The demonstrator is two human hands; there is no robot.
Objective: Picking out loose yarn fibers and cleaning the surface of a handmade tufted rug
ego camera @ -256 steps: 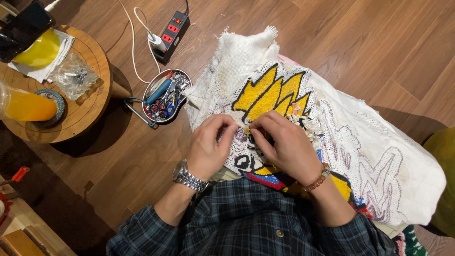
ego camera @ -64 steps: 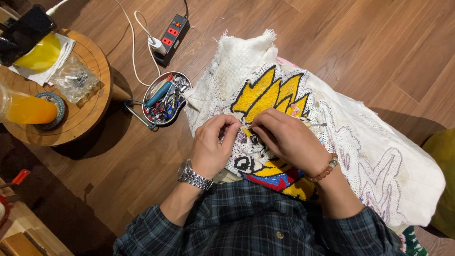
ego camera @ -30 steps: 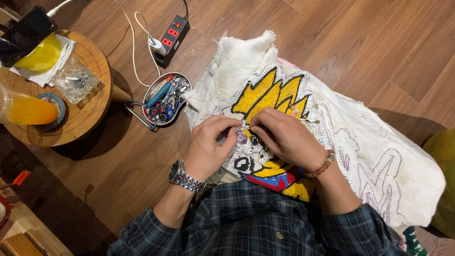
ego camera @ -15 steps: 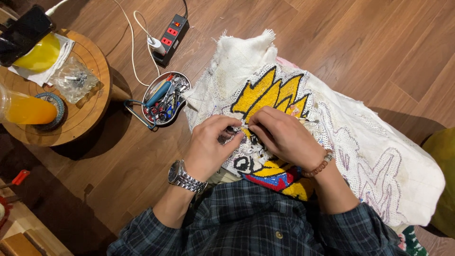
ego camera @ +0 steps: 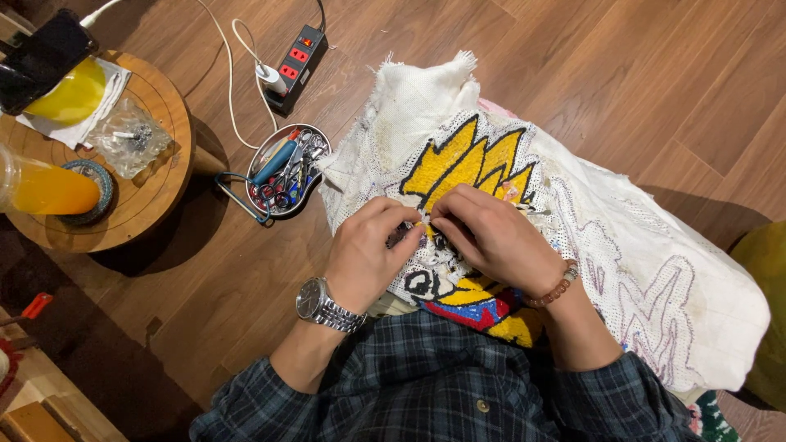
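Seated person, white backing cloth (ego camera: 696,327) draped over the lap above a wooden floor (ego camera: 589,74); every place here is given relative to the yellow tufted patch (ego camera: 463,164) near the cloth's upper middle. Left hand (ego camera: 368,254) rested on the cloth just below and left of that patch, fingers curled narrow and tips pressed together at the patch's lower edge; whether they gripped a small tool or only yarn, I could not tell. Right hand (ego camera: 495,237) lay just below and right of the patch, fingers likewise bunched tight, tips meeting the left hand's at one spot on the yellow edge. A metal watch (ego camera: 315,301) sat on the left wrist, a bead bracelet (ego camera: 557,286) on the right. Left of the patch, off the cloth, a round metal tin (ego camera: 286,168) held scissors and small tools. Further up and left lay a power strip (ego camera: 296,59), and well to the left stood a round wooden stool (ego camera: 155,176) with a glass of orange drink (ego camera: 45,188). Judgement: fine pinching work like this goes best with the cloth held taut under the heels of both hands, only one strand taken at a time, and neighbouring black outline stitches kept clear of the pull.
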